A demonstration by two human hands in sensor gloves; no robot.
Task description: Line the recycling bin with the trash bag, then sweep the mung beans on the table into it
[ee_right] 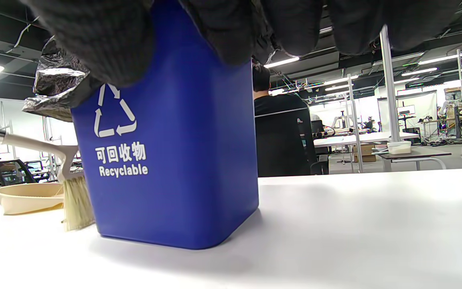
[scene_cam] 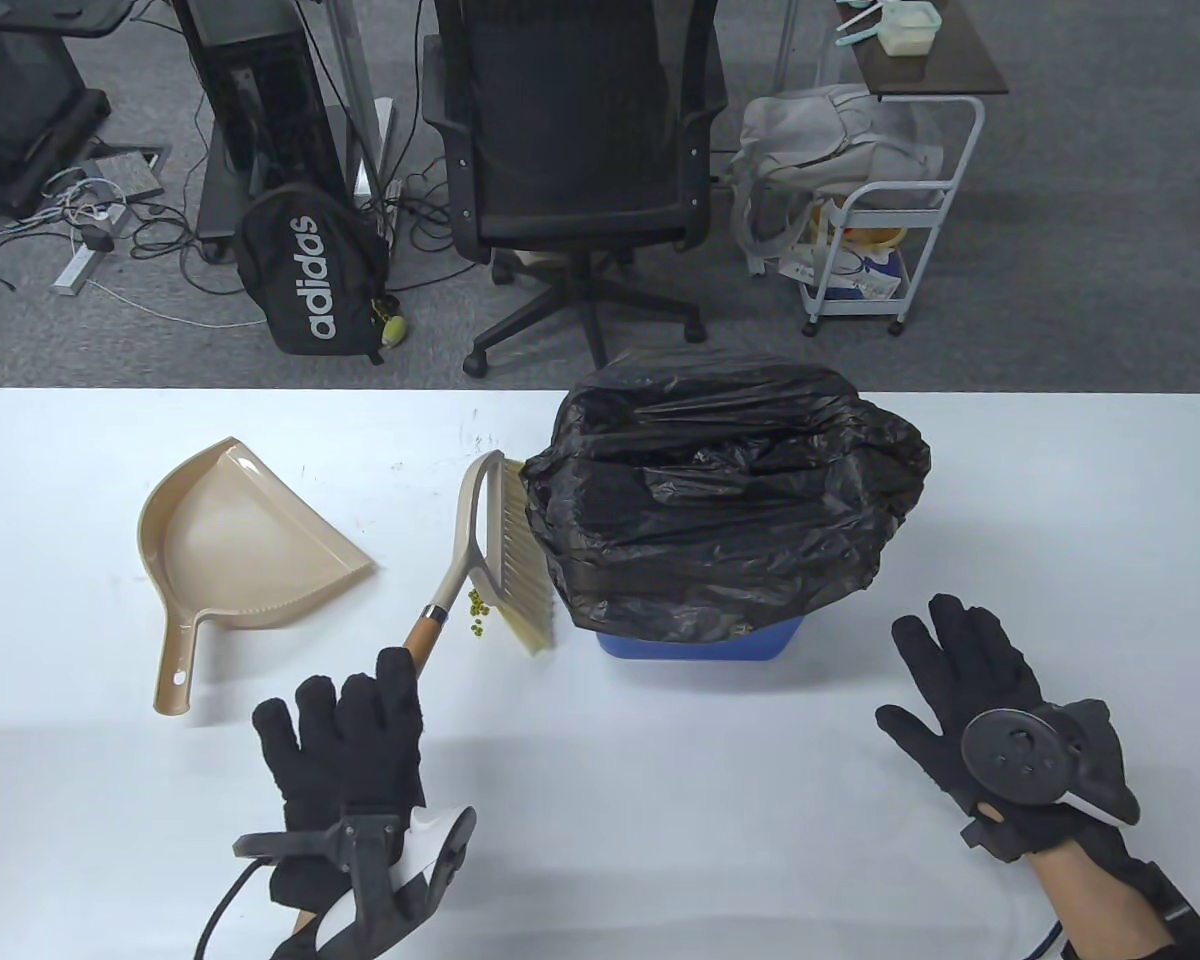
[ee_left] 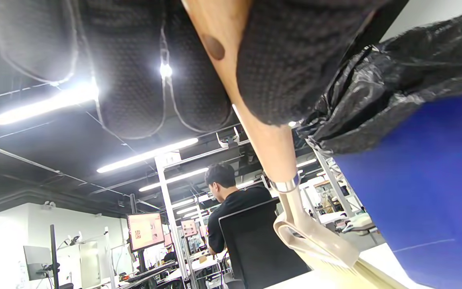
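left hand (scene_cam: 345, 735) grips hand broom (scene_cam: 490, 545) by its stiff wooden handle — light, easy. right hand (scene_cam: 970, 690) spread flat on table (scene_cam: 660, 800). mung beans (scene_cam: 476, 608) — small, likely to roll.

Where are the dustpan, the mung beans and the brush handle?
dustpan (scene_cam: 230, 530): table view, on the pan's flat floor.
mung beans (scene_cam: 477, 603): table view, on the small green cluster beside the bristles.
brush handle (ee_left: 269, 140): left wrist view, on the wooden shaft below the glove.
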